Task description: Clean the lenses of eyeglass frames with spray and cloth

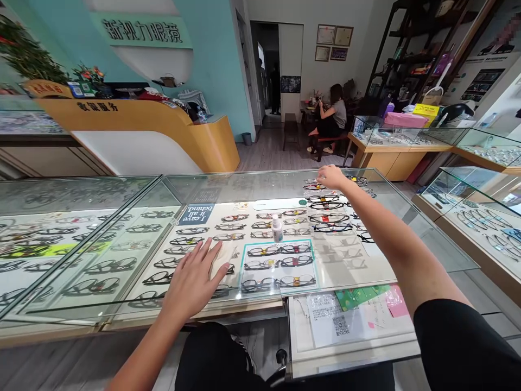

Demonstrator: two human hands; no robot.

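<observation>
My left hand (195,279) lies flat on the glass top of the display case (228,187), fingers spread, holding nothing. Reaching to the far right of the case, my right hand (331,177) has its fingers bent down and closed at a pair of eyeglasses (314,186); the fingertips are partly hidden. Several dark-framed eyeglasses (330,218) sit in rows on the glass just nearer to me. A small white bottle (277,229) stands upright on the glass between my hands. Under the glass, more eyeglasses (260,264) are laid out, some on a teal-edged card.
A pulled-out drawer (301,347) with papers and a pink note juts out at the front right. More glass cases (476,217) stand to the right. Behind are a wooden counter (215,141), a bench (291,130) and a seated person (331,117).
</observation>
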